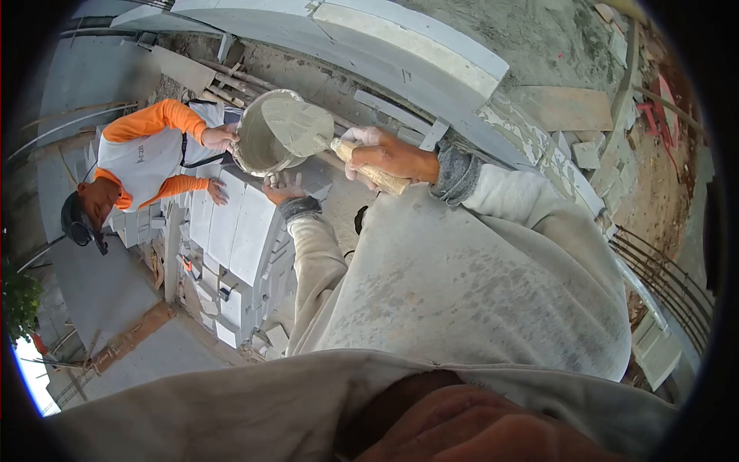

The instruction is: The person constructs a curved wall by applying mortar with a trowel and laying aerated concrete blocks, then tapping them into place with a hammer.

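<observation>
My right hand (392, 159) is wrapped round the wooden handle (375, 166) of a trowel. The trowel's round, mortar-coated blade (297, 128) lies over the mouth of a bucket (258, 146) with grey mortar on its inside. Below the bucket's lower side, my left hand (283, 188) touches or supports its rim, with the fingers partly hidden. A co-worker's hand (221, 138) holds the far side of the bucket. That person's other hand (218, 192) rests on pale blocks (239, 223).
The co-worker (146, 154), in orange sleeves and a dark cap, leans in at the left. A curved pale wall (400, 58) runs across the top. Bent steel bars (662, 281) stand at the right, near red metal pieces (663, 123). Boards (185, 69) lie at the upper left.
</observation>
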Demonstrator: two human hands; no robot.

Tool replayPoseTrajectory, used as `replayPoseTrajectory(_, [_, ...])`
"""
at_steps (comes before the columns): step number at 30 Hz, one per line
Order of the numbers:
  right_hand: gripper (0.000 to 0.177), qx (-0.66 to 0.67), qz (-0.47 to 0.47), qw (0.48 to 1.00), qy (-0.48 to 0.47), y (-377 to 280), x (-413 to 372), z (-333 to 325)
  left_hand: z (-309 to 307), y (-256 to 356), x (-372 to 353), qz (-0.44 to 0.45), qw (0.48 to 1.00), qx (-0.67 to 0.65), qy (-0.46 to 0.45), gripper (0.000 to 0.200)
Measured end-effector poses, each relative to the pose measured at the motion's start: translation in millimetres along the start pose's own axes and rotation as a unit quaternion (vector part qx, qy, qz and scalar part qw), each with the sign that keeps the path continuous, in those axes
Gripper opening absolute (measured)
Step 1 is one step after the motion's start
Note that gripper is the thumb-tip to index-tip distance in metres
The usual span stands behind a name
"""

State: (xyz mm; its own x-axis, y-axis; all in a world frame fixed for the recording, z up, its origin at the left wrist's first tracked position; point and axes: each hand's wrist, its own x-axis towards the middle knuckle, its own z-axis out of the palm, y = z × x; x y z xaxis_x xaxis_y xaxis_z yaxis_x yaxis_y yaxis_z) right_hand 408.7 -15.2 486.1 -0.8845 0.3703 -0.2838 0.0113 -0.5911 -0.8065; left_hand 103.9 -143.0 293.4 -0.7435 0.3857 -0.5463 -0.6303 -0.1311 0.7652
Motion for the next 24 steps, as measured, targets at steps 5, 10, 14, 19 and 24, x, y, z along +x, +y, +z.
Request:
replayPoseTrajectory(5, [0.049,-0.004,0.03,0.999,-0.038,-12.3,15.1,5.7,-26.8,-54.7,-18.7,-0.066,0.997,-0.007,0.04,0.033])
replayPoseTrajectory(10, [0.04,-0.053,0.078,0.994,-0.049,-19.8,47.2,17.2,-87.7,-139.7,-32.5,-0.192,0.967,0.15,0.077,0.04])
replayPoseTrajectory(14, [0.037,-0.065,0.116,0.991,-0.018,-14.8,122.0,20.7,-162.0,-196.9,-37.9,-0.072,0.774,0.621,-0.1,0.034])
replayPoseTrajectory(19, [0.038,-0.119,0.19,0.975,-0.009,33.6,217.3,-18.2,-203.2,-225.2,-69.4,0.047,0.583,0.802,-0.12,0.027])
replayPoseTrajectory(24, [0.045,-0.195,0.211,0.955,0.073,85.6,232.5,-55.8,-210.9,-218.5,-111.5,-0.099,0.791,0.602,0.036,0.026])
